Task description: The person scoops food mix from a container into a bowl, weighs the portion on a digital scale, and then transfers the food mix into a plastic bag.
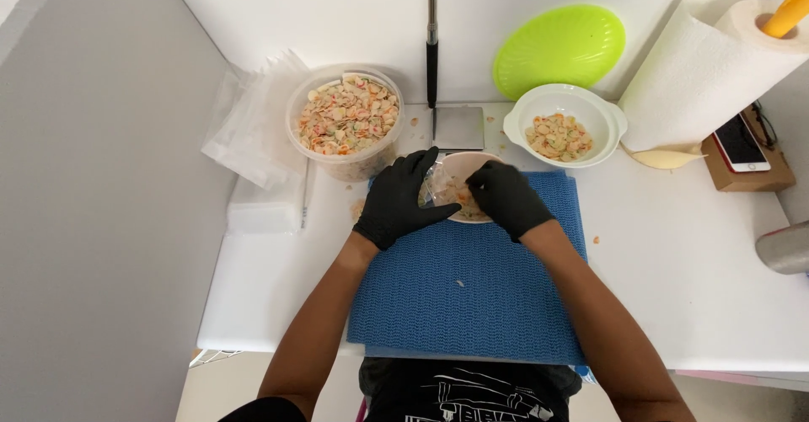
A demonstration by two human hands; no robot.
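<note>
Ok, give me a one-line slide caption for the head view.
Gloved left hand and right hand work a clear bag over a small bowl on a blue mat.

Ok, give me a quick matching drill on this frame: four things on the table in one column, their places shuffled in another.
Things:
1. clear tub
2. white bowl
3. green lid
4. paper towel roll

Places:
A. leaning against the back wall
B. far right, beside the phone
C. left of the small scale
D. right of the small scale, under the green lid

Pairs: 1-C, 2-D, 3-A, 4-B
</note>
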